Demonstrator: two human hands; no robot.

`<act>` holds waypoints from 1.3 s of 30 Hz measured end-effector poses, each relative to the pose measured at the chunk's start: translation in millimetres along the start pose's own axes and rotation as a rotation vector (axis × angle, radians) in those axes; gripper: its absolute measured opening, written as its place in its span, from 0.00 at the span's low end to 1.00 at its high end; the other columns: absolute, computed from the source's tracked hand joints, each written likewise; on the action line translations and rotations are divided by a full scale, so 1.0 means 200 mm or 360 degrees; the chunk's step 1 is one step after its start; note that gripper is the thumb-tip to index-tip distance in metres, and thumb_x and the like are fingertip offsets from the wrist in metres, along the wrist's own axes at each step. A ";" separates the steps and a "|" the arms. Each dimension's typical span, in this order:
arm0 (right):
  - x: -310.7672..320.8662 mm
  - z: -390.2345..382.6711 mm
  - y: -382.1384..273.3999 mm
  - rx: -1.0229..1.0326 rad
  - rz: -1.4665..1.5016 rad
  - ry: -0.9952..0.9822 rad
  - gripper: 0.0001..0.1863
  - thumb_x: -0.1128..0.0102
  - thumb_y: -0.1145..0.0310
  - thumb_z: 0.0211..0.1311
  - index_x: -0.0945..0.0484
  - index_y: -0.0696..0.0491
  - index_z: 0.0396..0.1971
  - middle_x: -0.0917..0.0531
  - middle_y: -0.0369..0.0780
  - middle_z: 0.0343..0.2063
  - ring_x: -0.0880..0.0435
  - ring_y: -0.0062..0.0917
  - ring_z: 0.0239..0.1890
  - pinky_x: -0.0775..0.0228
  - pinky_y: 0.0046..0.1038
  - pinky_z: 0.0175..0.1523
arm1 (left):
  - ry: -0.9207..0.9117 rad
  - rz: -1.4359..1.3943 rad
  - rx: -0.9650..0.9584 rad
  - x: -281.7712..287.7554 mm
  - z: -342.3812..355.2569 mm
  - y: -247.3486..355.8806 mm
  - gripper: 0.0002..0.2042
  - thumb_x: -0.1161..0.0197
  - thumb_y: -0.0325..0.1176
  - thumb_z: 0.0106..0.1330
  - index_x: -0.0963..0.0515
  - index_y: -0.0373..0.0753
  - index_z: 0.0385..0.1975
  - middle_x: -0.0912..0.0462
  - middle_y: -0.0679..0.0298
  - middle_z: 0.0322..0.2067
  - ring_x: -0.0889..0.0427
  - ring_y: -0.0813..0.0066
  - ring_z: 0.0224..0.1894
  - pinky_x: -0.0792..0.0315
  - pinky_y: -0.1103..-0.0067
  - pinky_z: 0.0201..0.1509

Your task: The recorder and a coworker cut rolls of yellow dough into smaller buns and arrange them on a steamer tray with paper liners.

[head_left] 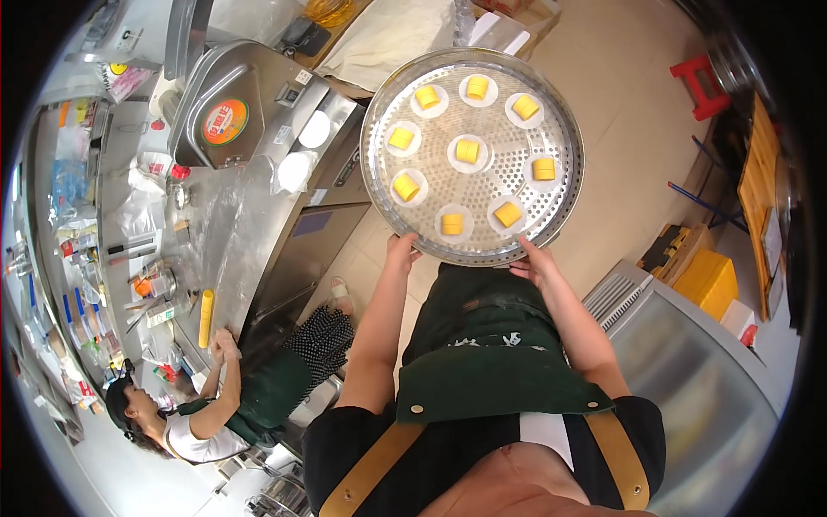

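- Nearest to us, our dark green apron (491,323) hangs between our two bare forearms, with tan straps (616,457) over the shoulders.
- Our left hand (400,252) grips the near rim, left of centre; its thumb and fingers pinch the edge, though we cannot see the fingers hidden underneath.
- Our right hand (537,263) pinches the same rim on the right, thumb at the edge, fingers curled below; we cannot tell how far they reach.
- Between and beyond our hands, we hold a round metal tray (508,164), pierced with small holes, out in front of the apron.
- On it we see nine yellow pieces (468,152), each on its own white paper round (484,158): eight in a ring, one in the middle.
- To our right stands a grey cabinet (689,388), a yellow box (706,283) beyond it.
- To our left, a co-worker (202,422) in a dark cap has both hands together at the near end of a yellow roll (206,319) on the steel bench (241,224).
- Farther off, we see a red stool (699,88) on the floor.
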State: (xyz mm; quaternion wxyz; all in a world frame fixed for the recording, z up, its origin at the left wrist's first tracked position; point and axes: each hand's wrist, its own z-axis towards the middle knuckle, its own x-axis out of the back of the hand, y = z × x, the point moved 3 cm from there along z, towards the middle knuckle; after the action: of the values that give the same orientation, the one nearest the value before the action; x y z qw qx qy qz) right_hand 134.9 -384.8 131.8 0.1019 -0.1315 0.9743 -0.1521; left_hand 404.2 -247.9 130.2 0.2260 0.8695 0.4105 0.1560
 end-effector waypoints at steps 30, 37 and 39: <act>-0.04 -0.23 -0.05 0.0745 0.0275 0.0375 0.15 0.49 0.74 0.44 0.28 0.63 0.35 0.24 0.43 0.25 0.23 0.27 0.20 0.30 0.21 0.17 | -0.0422 0.0079 -0.0417 -0.03 -0.19 0.43 0.15 0.56 0.17 0.39 0.35 0.21 0.31 0.29 0.55 0.24 0.30 0.71 0.16 0.40 0.83 0.10; 0.27 -0.41 -0.19 0.0699 0.0250 0.0384 0.16 0.48 0.70 0.46 0.28 0.63 0.36 0.22 0.43 0.28 0.22 0.25 0.23 0.30 0.21 0.18 | -0.0451 0.0225 -0.0427 -0.37 -0.43 0.46 0.15 0.54 0.19 0.41 0.35 0.20 0.32 0.27 0.53 0.27 0.25 0.63 0.23 0.25 0.78 0.16; 0.41 -0.48 -0.23 0.0679 0.0205 0.0396 0.17 0.48 0.69 0.47 0.28 0.61 0.37 0.22 0.43 0.29 0.22 0.24 0.22 0.30 0.20 0.19 | -0.0302 0.0209 -0.0475 -0.54 -0.56 0.43 0.15 0.53 0.19 0.42 0.34 0.21 0.33 0.27 0.51 0.28 0.24 0.63 0.24 0.24 0.75 0.17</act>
State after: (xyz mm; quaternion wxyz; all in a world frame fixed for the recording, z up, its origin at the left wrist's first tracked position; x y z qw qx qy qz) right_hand 44.7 -424.3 223.0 0.0161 -0.0249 0.9315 -0.3626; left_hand 342.9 -351.5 261.3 0.3796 0.8621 0.3019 0.1469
